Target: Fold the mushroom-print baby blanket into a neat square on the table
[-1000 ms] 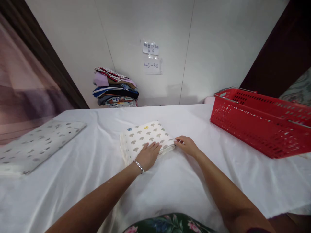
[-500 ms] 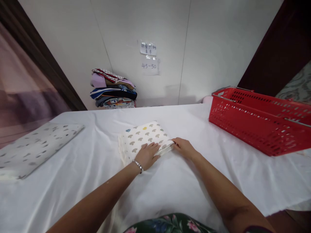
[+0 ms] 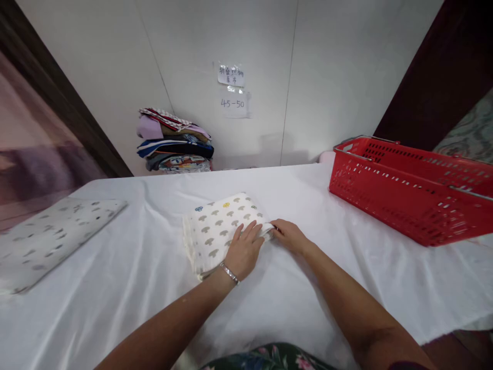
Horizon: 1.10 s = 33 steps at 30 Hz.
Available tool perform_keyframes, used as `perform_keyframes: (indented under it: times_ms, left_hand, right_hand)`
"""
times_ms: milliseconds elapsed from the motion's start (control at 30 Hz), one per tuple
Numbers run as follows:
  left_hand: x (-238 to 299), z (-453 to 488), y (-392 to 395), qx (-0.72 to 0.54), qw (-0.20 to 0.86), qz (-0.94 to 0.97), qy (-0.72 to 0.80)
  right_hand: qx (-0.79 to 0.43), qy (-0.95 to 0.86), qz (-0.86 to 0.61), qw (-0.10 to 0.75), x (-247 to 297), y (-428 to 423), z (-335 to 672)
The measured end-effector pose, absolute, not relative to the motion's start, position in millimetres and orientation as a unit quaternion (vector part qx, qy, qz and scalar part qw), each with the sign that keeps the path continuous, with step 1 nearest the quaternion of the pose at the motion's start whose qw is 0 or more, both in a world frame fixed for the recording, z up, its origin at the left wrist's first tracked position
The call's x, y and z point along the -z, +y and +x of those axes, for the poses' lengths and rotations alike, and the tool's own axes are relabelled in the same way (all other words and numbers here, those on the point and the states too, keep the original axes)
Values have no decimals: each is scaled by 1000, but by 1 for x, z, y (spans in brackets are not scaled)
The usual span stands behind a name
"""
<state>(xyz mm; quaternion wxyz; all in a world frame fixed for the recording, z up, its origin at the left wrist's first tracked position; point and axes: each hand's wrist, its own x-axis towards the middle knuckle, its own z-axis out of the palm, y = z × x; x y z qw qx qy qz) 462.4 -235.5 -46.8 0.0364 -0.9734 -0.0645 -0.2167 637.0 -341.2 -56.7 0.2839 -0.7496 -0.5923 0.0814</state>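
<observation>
The wall (image 3: 327, 77) stood behind the white-covered table (image 3: 300, 200), whose covering was wrinkled. The red basket (image 3: 377, 198) sat on the table's right side, well apart from the hands. The spotted cloth (image 3: 57, 236) lay folded flat at the left. The pile of fabrics (image 3: 175, 141) was stacked past the far edge, left of centre.

The mushroom-print cloth (image 3: 219, 234) lay folded in layers near the middle of the table, between the spotted cloth and the basket. The left hand (image 3: 244, 254) rested on its near right part, fingers extended and slightly spread, gripping nothing. The right hand (image 3: 289, 235) was at the cloth's right corner, fingertips drawn together on the edge; how many layers they held could not be told. The bracelet (image 3: 230, 273) circled the left wrist.

Possible faults, as judged from this position:
- Corner misalignment: a pinch on only some layers could have dragged them out of line.
- Fold opening: too little pressure from the left hand could have let the upper layers spring up.
- Creasing: wrinkles in the covering could have hindered flattening.
- Snagging: the bracelet, near the cloth's front edge, could have caught the fabric.
</observation>
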Motion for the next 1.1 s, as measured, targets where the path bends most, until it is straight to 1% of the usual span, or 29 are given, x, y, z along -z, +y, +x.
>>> perform_keyframes:
  times_ms: [167, 500, 600, 800, 1100]
  left_hand:
    - [59, 478, -239, 225, 70, -968, -87]
    - [61, 494, -241, 173, 105, -972, -120]
    - [59, 497, -241, 167, 93, -975, -116]
    - [59, 499, -240, 182, 33, -977, -105]
    - [44, 484, -236, 212, 34, -973, -85]
  right_hand:
    - [-84, -592, -746, 292, 58, -339, 638]
    - [-95, -588, -743, 305, 58, -340, 637]
    - [-96, -589, -741, 307, 58, -340, 637]
    - [-98, -577, -747, 316, 60, -338, 636]
    - [-109, -559, -754, 327, 59, -339, 632]
